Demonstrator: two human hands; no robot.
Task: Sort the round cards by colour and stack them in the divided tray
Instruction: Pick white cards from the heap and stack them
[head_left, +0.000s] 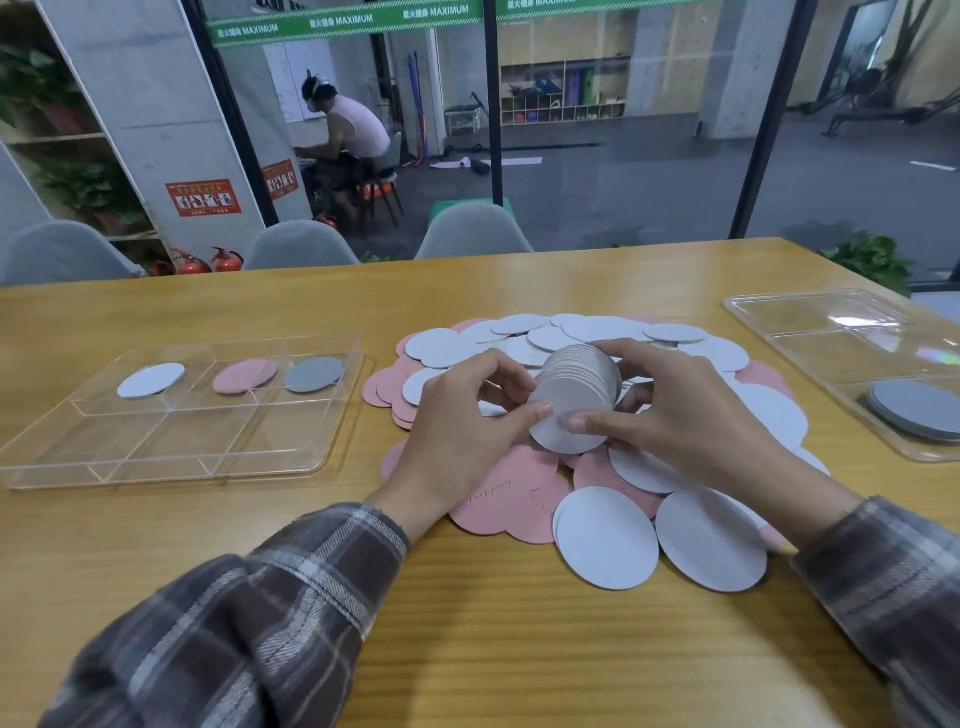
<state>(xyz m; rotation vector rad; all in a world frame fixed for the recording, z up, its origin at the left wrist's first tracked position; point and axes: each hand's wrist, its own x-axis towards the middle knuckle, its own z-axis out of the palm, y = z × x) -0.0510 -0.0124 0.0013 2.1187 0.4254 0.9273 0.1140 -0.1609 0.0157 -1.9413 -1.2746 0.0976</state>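
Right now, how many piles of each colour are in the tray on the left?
white pile: 1
pink pile: 1
grey pile: 1
Total in the left tray: 3

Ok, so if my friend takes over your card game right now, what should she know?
Left hand and right hand: both grip one stack of pale cards, tilted on edge above the loose pile.
Divided tray, on the left: a white card, a pink card and a grey card lie in its far row.
Clear tray, on the right: holds a dark grey stack.
Done: colours started.
Left: many white and pink cards lie mixed on the table.
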